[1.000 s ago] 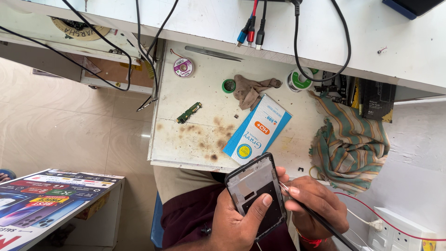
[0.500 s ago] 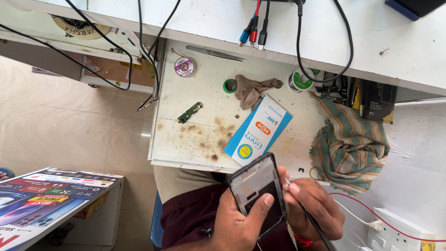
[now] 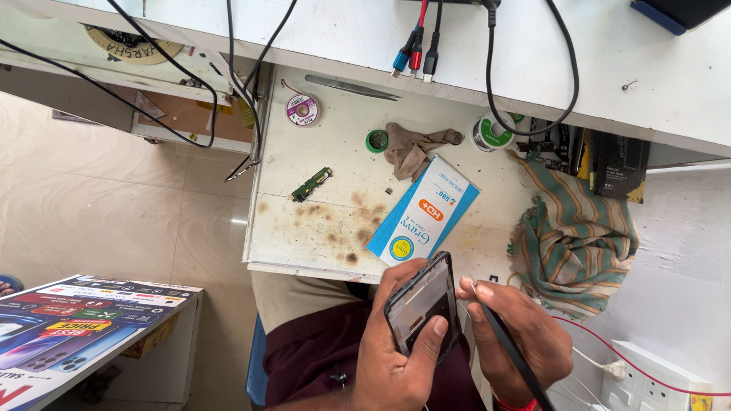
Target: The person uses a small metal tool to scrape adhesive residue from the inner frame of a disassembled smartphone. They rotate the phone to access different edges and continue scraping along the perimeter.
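While the left hand [image 3: 396,358] grips an opened phone [image 3: 423,304], the right hand [image 3: 521,342] pinches a black tool [image 3: 514,354] beside its edge; reassembly remains, green circuit board [image 3: 312,184] lying on the bench [image 3: 320,236].

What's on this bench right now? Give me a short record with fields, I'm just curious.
left hand: grips an opened phone, thumb on its lower edge
right hand: holds a thin dark tool, fingertips at the phone's right edge
worktop: white, stained brown
on worktop: small green circuit board, blue and white flat packet, brown rag, striped cloth, solder spool, tweezers
overhead: cables hanging from a shelf
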